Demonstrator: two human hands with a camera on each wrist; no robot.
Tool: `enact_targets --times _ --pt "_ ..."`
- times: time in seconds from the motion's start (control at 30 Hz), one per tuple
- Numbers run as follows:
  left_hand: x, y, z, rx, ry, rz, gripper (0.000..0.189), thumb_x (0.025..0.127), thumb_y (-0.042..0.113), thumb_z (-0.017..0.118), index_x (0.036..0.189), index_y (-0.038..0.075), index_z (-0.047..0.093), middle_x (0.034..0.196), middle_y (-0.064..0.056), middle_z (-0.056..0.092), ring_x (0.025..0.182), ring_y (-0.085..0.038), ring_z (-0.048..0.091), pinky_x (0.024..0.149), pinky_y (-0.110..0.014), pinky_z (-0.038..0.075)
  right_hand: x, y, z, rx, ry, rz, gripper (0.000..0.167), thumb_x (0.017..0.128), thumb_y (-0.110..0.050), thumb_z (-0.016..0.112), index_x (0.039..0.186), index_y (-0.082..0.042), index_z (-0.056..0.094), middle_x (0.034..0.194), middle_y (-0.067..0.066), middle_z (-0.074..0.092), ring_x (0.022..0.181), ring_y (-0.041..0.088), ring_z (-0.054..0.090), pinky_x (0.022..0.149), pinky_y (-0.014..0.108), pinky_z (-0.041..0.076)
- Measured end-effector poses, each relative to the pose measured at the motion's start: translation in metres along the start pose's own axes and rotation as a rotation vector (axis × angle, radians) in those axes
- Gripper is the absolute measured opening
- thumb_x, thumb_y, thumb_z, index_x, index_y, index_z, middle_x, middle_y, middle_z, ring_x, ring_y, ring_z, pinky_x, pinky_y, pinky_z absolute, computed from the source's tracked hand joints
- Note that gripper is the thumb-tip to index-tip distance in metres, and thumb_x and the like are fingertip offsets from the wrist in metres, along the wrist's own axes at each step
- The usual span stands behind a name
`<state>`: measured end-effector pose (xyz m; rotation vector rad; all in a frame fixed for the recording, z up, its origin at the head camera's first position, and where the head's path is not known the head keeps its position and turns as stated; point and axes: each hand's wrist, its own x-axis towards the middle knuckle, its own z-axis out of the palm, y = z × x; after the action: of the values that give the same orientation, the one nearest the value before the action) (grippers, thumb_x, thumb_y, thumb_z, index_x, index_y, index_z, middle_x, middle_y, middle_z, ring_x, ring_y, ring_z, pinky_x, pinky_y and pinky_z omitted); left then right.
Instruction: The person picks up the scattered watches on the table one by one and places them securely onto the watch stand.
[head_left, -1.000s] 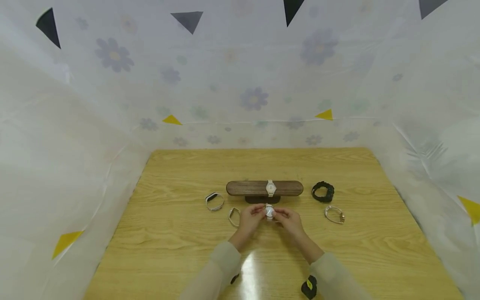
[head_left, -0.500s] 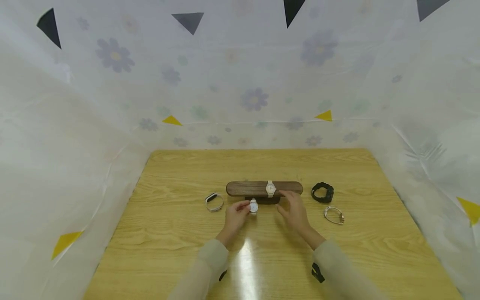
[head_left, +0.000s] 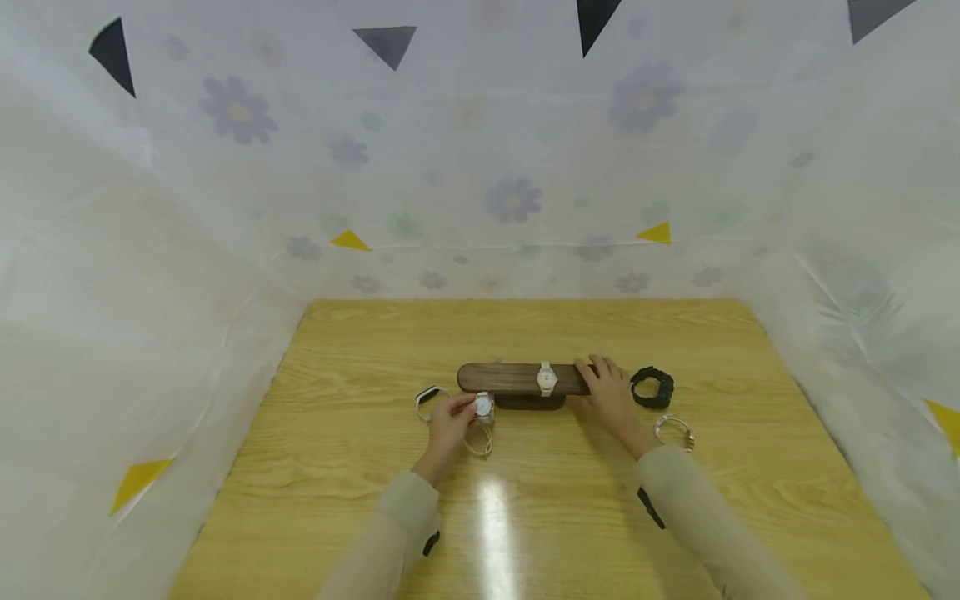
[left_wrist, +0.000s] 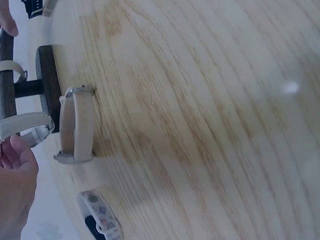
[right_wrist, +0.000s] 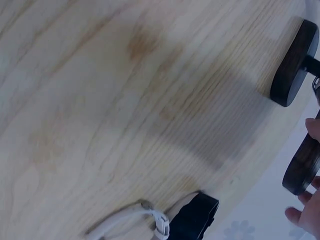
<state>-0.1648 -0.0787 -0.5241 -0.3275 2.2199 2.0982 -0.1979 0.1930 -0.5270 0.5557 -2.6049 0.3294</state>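
Observation:
In the head view my left hand [head_left: 448,431] pinches a wristwatch [head_left: 483,405] with a round white dial, close before the left end of a dark wooden watch stand [head_left: 506,378]. Its pale strap [left_wrist: 26,123] shows above my fingers in the left wrist view. My right hand [head_left: 611,398] grips the stand's right end, thumb on one side of the bar [right_wrist: 301,167] and fingers on the other. Another pale watch [head_left: 547,379] is fastened round the bar, right of its middle. Just below the held watch, a pale-strapped watch [left_wrist: 82,125] lies on its side on the table.
A white fitness band [head_left: 425,398] lies left of my left hand, partly hidden by it. Right of the stand are a black watch [head_left: 652,387] and a light bracelet-like watch [head_left: 675,433]. White sheeting surrounds the wooden table [head_left: 562,517] at the back and sides.
Both hands were on the held watch; the right hand let go, moved right and took hold of the stand's end. The left hand carried the watch leftward.

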Motion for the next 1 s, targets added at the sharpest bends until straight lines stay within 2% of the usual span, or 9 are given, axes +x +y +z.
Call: enact_targets --times 0.13,0.23,0.5,0.57,0.73,0.8,0.93,0.97,1.0 --pt "-0.001 0.001 -0.007 -0.013 0.013 -0.019 0.024 0.091 -0.001 0.053 0.111 -0.013 0.059 0.102 -0.023 0.063 0.072 -0.004 0.056 0.068 -0.019 0.055 0.001 0.004 -0.006 0.013 -0.090 -0.013 0.062 0.071 -0.020 0.080 0.124 -0.003 0.054 0.119 0.025 0.052 0.107 0.046 0.051 0.079 0.061 0.048" --pt "-0.001 0.001 -0.013 -0.006 0.041 0.002 0.023 0.090 -0.003 0.054 0.109 -0.014 0.059 0.096 -0.023 0.064 0.068 -0.004 0.056 0.066 -0.022 0.056 0.003 0.005 -0.009 0.013 -0.123 -0.038 0.060 0.072 -0.020 0.079 0.123 -0.002 0.054 0.115 0.022 0.054 0.106 0.043 0.053 0.080 0.059 0.048" --pt "0.000 0.001 -0.026 0.050 0.084 0.074 0.020 0.088 -0.006 0.055 0.104 -0.017 0.060 0.098 -0.031 0.063 0.065 -0.006 0.059 0.070 -0.038 0.058 0.007 0.002 -0.014 -0.015 -0.153 -0.059 0.059 0.069 -0.015 0.081 0.121 -0.002 0.056 0.111 0.018 0.059 0.105 0.037 0.055 0.084 0.055 0.048" --pt "0.001 0.001 -0.027 0.045 0.104 0.084 0.019 0.087 -0.007 0.055 0.103 -0.017 0.060 0.098 -0.031 0.063 0.064 -0.004 0.058 0.069 -0.038 0.059 0.007 0.002 -0.015 -0.026 -0.158 -0.060 0.059 0.070 -0.015 0.081 0.121 -0.002 0.056 0.111 0.017 0.059 0.105 0.036 0.055 0.084 0.054 0.048" --pt "0.004 0.007 -0.032 0.000 0.155 0.104 0.020 0.088 -0.007 0.055 0.102 -0.019 0.060 0.098 -0.033 0.063 0.062 -0.002 0.056 0.059 -0.025 0.057 0.004 0.003 -0.014 -0.030 -0.140 -0.059 0.058 0.070 -0.016 0.080 0.121 -0.001 0.056 0.111 0.018 0.059 0.104 0.036 0.055 0.082 0.053 0.049" --pt "0.006 0.008 -0.034 -0.004 0.177 0.106 0.020 0.088 -0.006 0.055 0.102 -0.020 0.059 0.097 -0.033 0.062 0.063 -0.004 0.057 0.057 -0.021 0.056 0.003 0.003 -0.013 -0.027 -0.132 -0.056 0.058 0.070 -0.015 0.080 0.121 -0.001 0.056 0.111 0.019 0.059 0.104 0.036 0.055 0.081 0.053 0.050" --pt "0.015 0.008 -0.034 0.072 0.264 0.129 0.018 0.086 -0.004 0.058 0.098 -0.016 0.063 0.093 -0.030 0.065 0.066 -0.013 0.061 0.058 -0.021 0.055 0.002 0.004 -0.013 -0.033 -0.121 -0.065 0.056 0.070 -0.016 0.080 0.120 -0.001 0.057 0.109 0.018 0.059 0.103 0.036 0.055 0.078 0.052 0.051" --pt "0.022 0.002 -0.034 0.074 0.284 0.152 0.016 0.086 -0.003 0.059 0.097 -0.014 0.065 0.091 -0.028 0.066 0.067 -0.014 0.062 0.058 -0.021 0.055 0.002 0.004 -0.013 -0.034 -0.118 -0.068 0.056 0.070 -0.016 0.080 0.119 -0.001 0.057 0.109 0.018 0.059 0.102 0.036 0.055 0.077 0.051 0.051" --pt "0.032 -0.010 -0.034 0.065 0.306 0.199 0.014 0.085 0.000 0.062 0.094 -0.010 0.067 0.087 -0.023 0.068 0.066 -0.014 0.062 0.056 -0.020 0.054 0.002 0.004 -0.013 -0.039 -0.115 -0.073 0.056 0.070 -0.017 0.080 0.119 -0.001 0.057 0.108 0.018 0.059 0.102 0.036 0.055 0.077 0.051 0.051"
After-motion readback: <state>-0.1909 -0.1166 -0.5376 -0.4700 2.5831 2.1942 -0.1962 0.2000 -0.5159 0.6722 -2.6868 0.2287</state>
